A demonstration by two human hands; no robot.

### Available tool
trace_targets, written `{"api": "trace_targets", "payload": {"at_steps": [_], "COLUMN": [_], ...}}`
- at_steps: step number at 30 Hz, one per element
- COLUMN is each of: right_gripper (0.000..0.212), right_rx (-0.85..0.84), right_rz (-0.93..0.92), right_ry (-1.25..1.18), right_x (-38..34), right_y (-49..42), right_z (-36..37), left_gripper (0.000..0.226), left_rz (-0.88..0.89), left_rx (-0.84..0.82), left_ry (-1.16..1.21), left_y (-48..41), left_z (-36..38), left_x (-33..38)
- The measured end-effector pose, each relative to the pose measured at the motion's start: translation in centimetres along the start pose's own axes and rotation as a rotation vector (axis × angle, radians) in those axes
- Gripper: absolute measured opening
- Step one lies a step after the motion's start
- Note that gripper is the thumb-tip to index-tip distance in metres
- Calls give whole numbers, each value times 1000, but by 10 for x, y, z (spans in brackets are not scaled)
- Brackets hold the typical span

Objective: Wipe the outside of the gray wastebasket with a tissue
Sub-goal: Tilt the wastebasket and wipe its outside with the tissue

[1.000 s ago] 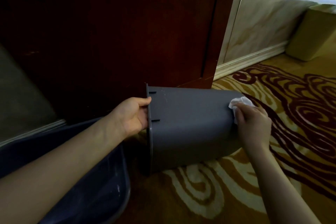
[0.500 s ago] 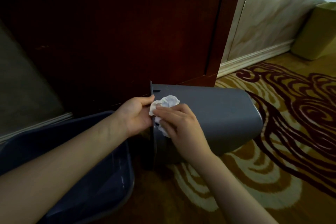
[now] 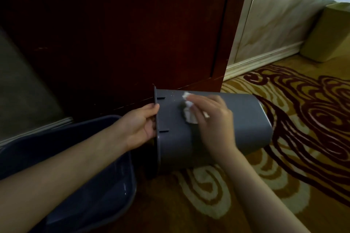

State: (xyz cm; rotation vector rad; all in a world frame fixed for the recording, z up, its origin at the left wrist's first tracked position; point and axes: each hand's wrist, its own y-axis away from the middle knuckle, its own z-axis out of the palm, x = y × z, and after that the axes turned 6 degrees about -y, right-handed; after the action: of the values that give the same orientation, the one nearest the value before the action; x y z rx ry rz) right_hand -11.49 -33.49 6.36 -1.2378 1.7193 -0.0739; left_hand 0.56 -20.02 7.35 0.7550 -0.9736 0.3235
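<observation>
The gray wastebasket (image 3: 244, 119) lies on its side over the patterned carpet, its open rim toward the left and its base toward the right. My left hand (image 3: 140, 125) grips the rim at the left end. A crumpled white tissue (image 3: 188, 113) is pressed against the wastebasket's upper side wall, a short way right of the rim, by my right hand (image 3: 212, 119). My right hand is blurred by motion. Small pale specks show on the wall near the rim, left of the tissue.
A dark plastic tub (image 3: 91, 185) sits at the lower left, under my left forearm. A dark red wooden door (image 3: 132, 34) stands just behind the wastebasket. A tan box (image 3: 327, 34) stands at the far right by the marble wall and white baseboard.
My right hand swept the tissue from the base end to the rim, then moved it back a little to the right along the wall. My left hand has kept its hold on the rim.
</observation>
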Motion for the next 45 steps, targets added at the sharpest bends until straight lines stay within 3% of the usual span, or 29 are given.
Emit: {"api": "trace_targets", "payload": {"at_steps": [3, 6, 14, 17, 24, 28, 32, 37, 40, 45], "right_gripper": [28, 31, 40, 40, 35, 36, 33, 31, 29, 34], "right_rx": [-239, -302, -118, -69, 83, 165, 293, 470, 403, -63], "right_rz": [-115, -163, 161, 200, 164, 297, 414, 420, 226, -73], "right_ry": [-44, 27, 293, 353, 318, 312, 319, 45, -43, -33], "right_x": [-20, -15, 33, 36, 40, 69, 99, 86, 46, -4], "right_y": [-6, 4, 1, 7, 27, 31, 29, 18, 3, 6], "right_z": [20, 26, -12, -20, -19, -39, -63, -70, -50, 9], "left_gripper": [29, 29, 26, 32, 27, 31, 29, 18, 21, 31], "left_rz": [18, 37, 29, 5, -34, 7, 32, 117, 188, 222], "left_rx": [-76, -98, -67, -67, 177, 278, 309, 228, 165, 14], "left_ry": [37, 39, -3, -70, -103, -152, -116, -116, -148, -83], "left_y": [4, 5, 5, 6, -17, -23, -20, -12, -12, -12], "left_z": [-3, -5, -5, -5, 23, 33, 34, 45, 44, 36], "left_x": [-5, -11, -14, 0, 39, 33, 29, 22, 11, -13]}}
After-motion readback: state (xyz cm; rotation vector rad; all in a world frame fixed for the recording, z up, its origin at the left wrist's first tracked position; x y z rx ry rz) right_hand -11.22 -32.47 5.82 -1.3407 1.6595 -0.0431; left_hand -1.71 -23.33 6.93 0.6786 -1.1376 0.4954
